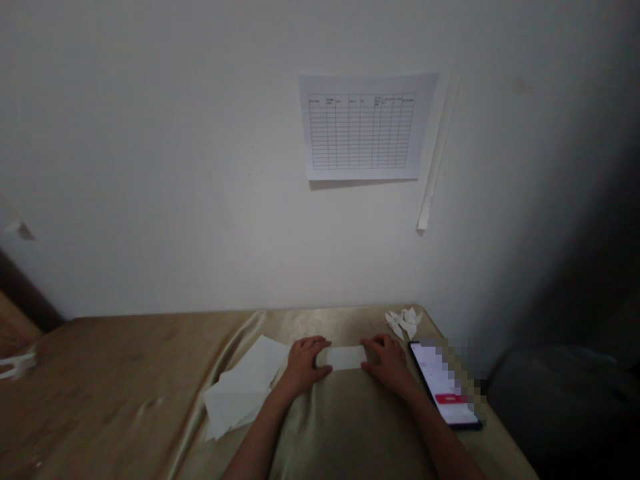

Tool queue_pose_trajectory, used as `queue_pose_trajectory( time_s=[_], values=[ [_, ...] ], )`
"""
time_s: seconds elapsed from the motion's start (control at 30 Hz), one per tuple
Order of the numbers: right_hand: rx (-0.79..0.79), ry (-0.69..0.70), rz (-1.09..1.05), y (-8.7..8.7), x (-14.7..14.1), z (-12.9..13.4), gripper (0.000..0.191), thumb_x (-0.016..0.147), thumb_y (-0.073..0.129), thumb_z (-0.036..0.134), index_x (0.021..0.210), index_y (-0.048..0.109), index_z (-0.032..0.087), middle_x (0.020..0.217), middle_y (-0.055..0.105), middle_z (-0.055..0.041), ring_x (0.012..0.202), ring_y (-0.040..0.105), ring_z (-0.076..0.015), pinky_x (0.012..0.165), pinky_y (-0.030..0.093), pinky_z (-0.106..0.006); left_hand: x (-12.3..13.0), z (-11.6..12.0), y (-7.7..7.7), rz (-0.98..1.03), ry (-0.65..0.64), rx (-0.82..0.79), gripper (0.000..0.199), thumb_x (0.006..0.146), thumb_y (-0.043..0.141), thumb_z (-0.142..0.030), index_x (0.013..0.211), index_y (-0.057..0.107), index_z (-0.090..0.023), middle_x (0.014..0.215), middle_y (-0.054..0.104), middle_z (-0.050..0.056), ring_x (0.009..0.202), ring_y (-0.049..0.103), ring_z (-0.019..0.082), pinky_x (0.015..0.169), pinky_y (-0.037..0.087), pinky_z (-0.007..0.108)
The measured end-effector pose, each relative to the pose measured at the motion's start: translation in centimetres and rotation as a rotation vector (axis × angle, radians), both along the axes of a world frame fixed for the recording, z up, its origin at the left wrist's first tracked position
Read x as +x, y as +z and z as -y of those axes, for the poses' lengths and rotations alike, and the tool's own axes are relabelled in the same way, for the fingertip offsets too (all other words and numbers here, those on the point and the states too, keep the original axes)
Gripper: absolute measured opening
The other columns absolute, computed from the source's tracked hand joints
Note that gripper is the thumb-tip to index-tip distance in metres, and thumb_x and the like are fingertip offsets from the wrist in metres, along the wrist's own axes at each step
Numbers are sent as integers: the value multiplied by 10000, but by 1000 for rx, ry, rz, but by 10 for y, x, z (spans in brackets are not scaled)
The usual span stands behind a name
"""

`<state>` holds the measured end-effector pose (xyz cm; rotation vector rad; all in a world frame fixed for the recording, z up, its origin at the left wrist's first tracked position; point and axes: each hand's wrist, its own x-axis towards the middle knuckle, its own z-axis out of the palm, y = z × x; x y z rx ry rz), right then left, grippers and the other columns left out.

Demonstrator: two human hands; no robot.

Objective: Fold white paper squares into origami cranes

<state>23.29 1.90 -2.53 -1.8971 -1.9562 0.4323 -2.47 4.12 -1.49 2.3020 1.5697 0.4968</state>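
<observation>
A small white rectangle of paper (346, 358) lies flat on the cloth-covered table in front of me. At its left end is my left hand (305, 365), with the thumb on the near corner and the fingers curled to the far corner. My right hand (389, 363) grips the right end in the same way, thumb near and fingertips far. Close to my left hand, several white paper sheets (245, 387) overlap in a loose stack. Crumpled paper scraps (404, 323) lie just beyond my right hand.
A phone (445, 387) with a lit screen rests by the table's right edge, partly blurred out. Shiny gold-brown cloth (125, 393) with folds covers the table. A printed grid sheet (361, 133) and a paper strip (437, 163) hang on the wall behind.
</observation>
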Motion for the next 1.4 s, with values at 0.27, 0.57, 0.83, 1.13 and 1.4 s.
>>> queue_pose_trajectory(
  time_s=[0.27, 0.57, 0.83, 1.13, 1.4],
  values=[
    [34, -3, -45, 1, -2, 0, 528, 724, 740, 310, 1242, 655, 367, 1315, 549, -42, 1247, 480, -269, 1071, 325, -380, 0, 0, 0, 2, 0, 14, 559, 700, 749, -361, 1251, 657, -334, 1396, 608, 21, 1302, 498, 273, 1118, 326, 422],
    [130, -12, -107, 5, -4, -3, 459, 673, 730, 228, 1127, 697, 290, 1244, 614, -44, 1225, 504, -255, 1046, 361, -342, 3, 1, 2, 49, -15, 42, 567, 683, 739, -271, 1237, 622, -313, 1372, 609, 24, 1305, 499, 260, 1106, 332, 414],
    [231, 54, -377, 7, -4, 0, 163, 713, 599, 213, 858, 673, 216, 1002, 681, -46, 1045, 597, -221, 950, 433, -303, 7, 3, 6, 173, -12, 116, 382, 685, 678, -158, 1047, 668, -279, 1341, 609, 20, 1291, 488, 248, 1107, 368, 407],
    [190, 156, -440, 8, -1, -2, 237, 851, 584, 380, 727, 689, 207, 1000, 682, -63, 1033, 610, -217, 968, 447, -333, 7, 6, 9, 258, -22, 169, 187, 774, 682, -251, 960, 697, -263, 1318, 631, 37, 1263, 518, 243, 1097, 405, 407],
    [146, 150, -345, 4, -1, -1, 247, 853, 611, 376, 739, 754, 210, 1079, 693, -77, 1094, 580, -234, 1007, 423, -355, 8, 6, 4, 327, -37, 177, 306, 950, 485, -435, 1029, 742, -290, 1285, 655, 42, 1240, 546, 228, 1110, 418, 425]
  ],
)
